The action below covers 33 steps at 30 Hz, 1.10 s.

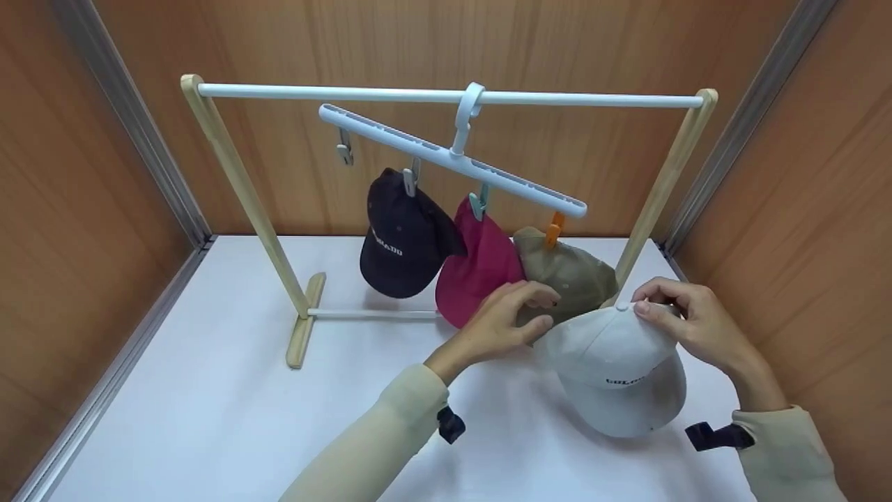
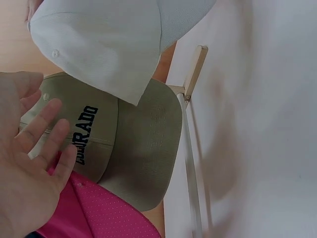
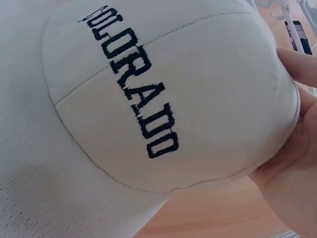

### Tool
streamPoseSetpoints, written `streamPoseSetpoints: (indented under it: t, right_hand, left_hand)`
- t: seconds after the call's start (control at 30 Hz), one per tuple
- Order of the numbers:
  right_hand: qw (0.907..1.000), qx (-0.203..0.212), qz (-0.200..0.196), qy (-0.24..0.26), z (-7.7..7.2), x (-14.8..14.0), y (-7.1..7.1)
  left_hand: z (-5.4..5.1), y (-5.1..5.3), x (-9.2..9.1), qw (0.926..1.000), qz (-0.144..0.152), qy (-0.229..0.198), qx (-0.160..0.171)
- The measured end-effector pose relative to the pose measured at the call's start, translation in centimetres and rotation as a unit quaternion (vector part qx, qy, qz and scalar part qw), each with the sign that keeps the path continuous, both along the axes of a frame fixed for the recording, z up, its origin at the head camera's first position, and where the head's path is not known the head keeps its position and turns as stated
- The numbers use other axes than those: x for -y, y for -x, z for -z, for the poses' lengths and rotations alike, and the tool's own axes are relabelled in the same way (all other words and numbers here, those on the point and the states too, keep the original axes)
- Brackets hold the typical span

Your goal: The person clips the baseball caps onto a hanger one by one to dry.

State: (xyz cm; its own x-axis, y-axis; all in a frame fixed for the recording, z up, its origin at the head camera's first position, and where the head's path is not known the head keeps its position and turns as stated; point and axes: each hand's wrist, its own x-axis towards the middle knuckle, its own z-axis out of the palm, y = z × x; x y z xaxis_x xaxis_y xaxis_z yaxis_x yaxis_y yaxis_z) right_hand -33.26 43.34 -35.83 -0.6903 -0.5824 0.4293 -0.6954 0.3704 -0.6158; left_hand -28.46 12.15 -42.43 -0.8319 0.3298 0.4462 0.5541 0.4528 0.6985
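My right hand (image 1: pixel 697 324) pinches the back edge of a white baseball cap (image 1: pixel 613 348) between thumb and fingers. The cap hangs brim down, and dark COLORADO lettering crosses its front in the right wrist view. Beside an olive cap (image 1: pixel 568 275) is my left hand (image 1: pixel 505 317), its fingers loosely spread and holding nothing; whether it touches the olive cap I cannot tell. An orange clip (image 1: pixel 554 230) grips the olive cap under the right end of a pale blue hanger (image 1: pixel 453 160). To its left hang a magenta cap (image 1: pixel 481 272) and a dark navy cap (image 1: pixel 404 237), each from a clip.
The hanger tilts down to the right, hooked on the white bar (image 1: pixel 334 93) of a wooden-legged rack (image 1: pixel 254 202). A grey clip (image 1: pixel 344 150) with no cap hangs at its left end. Wood-grain panels (image 1: pixel 90 279) enclose the white table (image 1: pixel 230 411).
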Motion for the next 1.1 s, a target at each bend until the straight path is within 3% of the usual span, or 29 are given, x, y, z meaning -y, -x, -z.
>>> streamPoseSetpoints:
  t: [0.1, 0.6, 1.1]
  right_hand:
    - [0.9999, -0.004, 0.010, 0.008, 0.1, 0.5, -0.7]
    - [0.9993, 0.013, 0.017, 0.029, 0.4, 2.4, -0.6]
    - [0.9945, 0.030, 0.077, 0.065, 0.5, 5.9, -4.2]
  left_hand:
    - [0.0, 0.0, 0.2, 0.9999, 0.011, 0.004, -0.008]
    - [-0.7, -0.6, 0.2, 0.9987, 0.034, -0.037, 0.010]
    - [-1.1, -1.2, 1.9, 0.9935, 0.083, -0.073, 0.029]
